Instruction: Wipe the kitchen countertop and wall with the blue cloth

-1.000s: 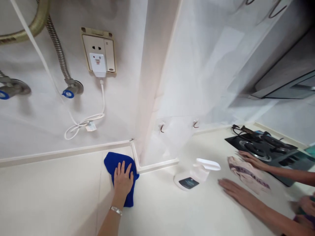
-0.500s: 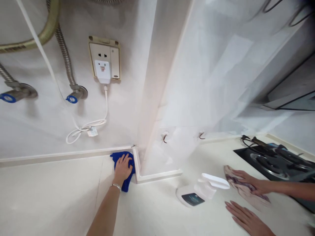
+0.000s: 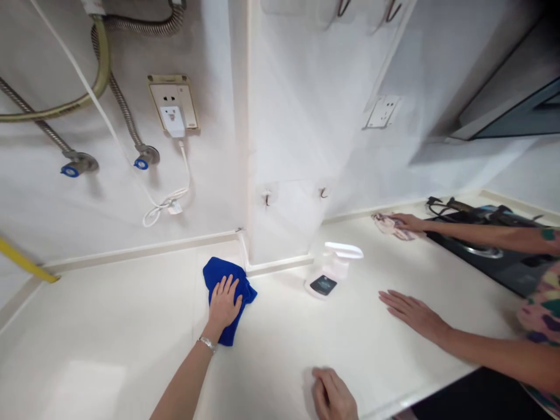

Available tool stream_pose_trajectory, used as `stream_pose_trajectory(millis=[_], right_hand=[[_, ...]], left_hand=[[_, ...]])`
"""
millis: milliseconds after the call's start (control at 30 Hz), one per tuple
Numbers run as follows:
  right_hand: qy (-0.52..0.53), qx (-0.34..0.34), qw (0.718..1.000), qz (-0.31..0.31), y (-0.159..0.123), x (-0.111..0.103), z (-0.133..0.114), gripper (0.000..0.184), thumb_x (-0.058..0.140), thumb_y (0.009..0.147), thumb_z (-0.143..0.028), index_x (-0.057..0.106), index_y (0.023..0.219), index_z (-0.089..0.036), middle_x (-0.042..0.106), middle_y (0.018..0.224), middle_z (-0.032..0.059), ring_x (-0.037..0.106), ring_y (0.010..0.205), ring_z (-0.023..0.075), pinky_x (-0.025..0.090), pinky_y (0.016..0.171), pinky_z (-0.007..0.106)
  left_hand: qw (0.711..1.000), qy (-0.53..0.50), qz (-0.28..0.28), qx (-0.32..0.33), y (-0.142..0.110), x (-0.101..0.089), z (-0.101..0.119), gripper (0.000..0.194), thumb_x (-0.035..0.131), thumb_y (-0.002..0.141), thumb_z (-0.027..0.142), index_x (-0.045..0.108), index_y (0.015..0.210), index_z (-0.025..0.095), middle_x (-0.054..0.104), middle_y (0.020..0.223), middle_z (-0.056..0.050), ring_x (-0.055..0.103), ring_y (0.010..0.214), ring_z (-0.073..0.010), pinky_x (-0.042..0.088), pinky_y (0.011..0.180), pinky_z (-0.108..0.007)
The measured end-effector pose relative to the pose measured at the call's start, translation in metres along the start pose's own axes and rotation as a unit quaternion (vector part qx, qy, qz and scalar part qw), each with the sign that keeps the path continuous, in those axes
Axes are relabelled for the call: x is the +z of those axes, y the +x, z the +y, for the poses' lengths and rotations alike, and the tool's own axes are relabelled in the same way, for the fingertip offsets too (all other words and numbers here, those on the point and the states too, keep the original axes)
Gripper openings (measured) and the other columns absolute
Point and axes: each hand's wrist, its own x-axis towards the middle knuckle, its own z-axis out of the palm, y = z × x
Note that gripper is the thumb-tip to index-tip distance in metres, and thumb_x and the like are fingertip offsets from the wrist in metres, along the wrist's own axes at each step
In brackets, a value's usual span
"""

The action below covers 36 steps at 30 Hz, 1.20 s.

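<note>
My left hand (image 3: 225, 303), with a silver bracelet at the wrist, holds a blue cloth (image 3: 224, 269) pressed to the white countertop (image 3: 144, 326). Its fingers are spread over the cloth, beside the corner where the wall juts out. Lower down, my right hand (image 3: 335, 396) rests on the counter in a loose fist, with nothing visible in it. A white spray bottle (image 3: 322, 284) with a dark label lies tilted or stands between my hands and the wall; the wide view makes it hard to tell which.
At the right, a co-worker's hand (image 3: 409, 221) presses a patterned cloth (image 3: 391, 226) near the black stove (image 3: 476, 251); their other hand (image 3: 415, 318) lies flat. Behind are a plugged socket (image 3: 174, 108), white cord (image 3: 151, 216), valves (image 3: 79, 165), hooks (image 3: 267, 199) and a yellow pipe (image 3: 26, 261).
My left hand has drawn the blue cloth away from the wall corner. My right hand has come into view. The co-worker's cloth has moved toward the back wall. The view has shifted.
</note>
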Motion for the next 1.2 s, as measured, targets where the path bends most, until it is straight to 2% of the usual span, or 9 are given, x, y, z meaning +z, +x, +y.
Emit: stream_pose_trajectory(millis=[200,367,500,567,633,733,833,1000,1200], right_hand=[[-0.012,-0.002,1.000,-0.009,0.004,-0.001,-0.006,0.019,0.042,0.097,-0.020,0.059,0.104,-0.022,0.064,0.086,0.0034,0.063,0.078,0.0173,0.055,0.074,0.032],[0.002,-0.010,1.000,-0.029,-0.002,-0.004,-0.004,0.019,0.041,0.098,-0.020,0.057,0.109,-0.022,0.063,0.089,0.0036,0.062,0.081,0.0176,0.053,0.077,0.033],[0.011,-0.020,1.000,-0.018,-0.010,-0.005,0.004,0.018,0.043,0.099,-0.022,0.057,0.110,-0.019,0.064,0.093,0.0054,0.061,0.085,0.0175,0.051,0.080,0.032],[0.010,-0.031,0.999,-0.012,-0.012,-0.006,0.008,0.018,0.044,0.099,-0.023,0.056,0.110,-0.018,0.064,0.095,0.0062,0.061,0.086,0.0176,0.050,0.081,0.031],[0.010,-0.051,0.998,-0.019,-0.013,-0.007,0.011,0.018,0.044,0.099,-0.023,0.056,0.110,-0.017,0.064,0.096,0.0067,0.061,0.087,0.0177,0.049,0.081,0.031],[0.002,-0.091,0.995,-0.040,-0.012,-0.012,0.010,0.019,0.043,0.098,-0.024,0.058,0.108,-0.017,0.064,0.095,0.0065,0.061,0.085,0.0182,0.048,0.081,0.032],[-0.007,-0.127,0.990,-0.064,-0.010,-0.018,0.008,0.018,0.043,0.097,-0.025,0.059,0.104,-0.019,0.065,0.094,0.0053,0.060,0.082,0.0180,0.046,0.079,0.032],[0.002,-0.150,0.986,-0.071,-0.007,-0.022,0.010,0.019,0.043,0.095,-0.022,0.061,0.102,-0.018,0.066,0.094,0.0053,0.059,0.081,0.0175,0.046,0.077,0.031],[0.009,-0.165,0.983,-0.083,-0.006,-0.021,0.010,0.018,0.044,0.095,-0.023,0.061,0.100,-0.018,0.065,0.092,0.0055,0.059,0.078,0.0173,0.045,0.074,0.031]], left_hand=[[0.999,0.000,-0.027,0.036,-0.079,-0.008,0.047,0.056,0.042,0.095,0.034,0.040,0.149,0.022,0.036,0.161,-0.008,0.029,0.150,-0.0285,0.032,0.123,-0.052],[0.995,-0.063,-0.051,0.053,-0.127,-0.006,0.120,0.065,0.046,0.093,0.038,0.029,0.154,0.024,0.026,0.165,-0.007,0.019,0.153,-0.0310,0.027,0.124,-0.056],[0.981,-0.145,-0.078,0.108,-0.146,-0.006,0.181,0.065,0.040,0.096,0.048,0.025,0.155,0.024,0.019,0.167,-0.007,0.011,0.155,-0.0284,0.022,0.127,-0.054],[0.977,-0.166,-0.079,0.112,-0.148,-0.007,0.199,0.062,0.036,0.098,0.045,0.025,0.155,0.023,0.018,0.167,-0.006,0.008,0.155,-0.0265,0.021,0.128,-0.051],[0.977,-0.178,-0.074,0.092,-0.153,-0.008,0.205,0.059,0.035,0.098,0.043,0.028,0.154,0.024,0.021,0.167,-0.005,0.009,0.155,-0.0246,0.023,0.128,-0.049],[0.981,-0.179,-0.061,0.043,-0.171,-0.014,0.197,0.056,0.038,0.098,0.043,0.032,0.152,0.029,0.024,0.166,0.000,0.013,0.155,-0.0220,0.025,0.128,-0.047],[0.987,-0.151,-0.053,-0.012,-0.206,-0.026,0.175,0.058,0.043,0.096,0.041,0.030,0.152,0.032,0.023,0.166,0.003,0.016,0.155,-0.0221,0.028,0.127,-0.048],[0.984,-0.041,-0.038,-0.171,-0.283,-0.058,0.119,0.058,0.047,0.094,0.029,0.035,0.150,0.032,0.033,0.163,-0.001,0.025,0.152,-0.0263,0.036,0.121,-0.056],[0.938,0.042,0.015,-0.343,-0.355,-0.088,0.039,0.049,0.038,0.097,0.034,0.045,0.145,0.027,0.042,0.158,-0.007,0.030,0.150,-0.0275,0.036,0.120,-0.055]])
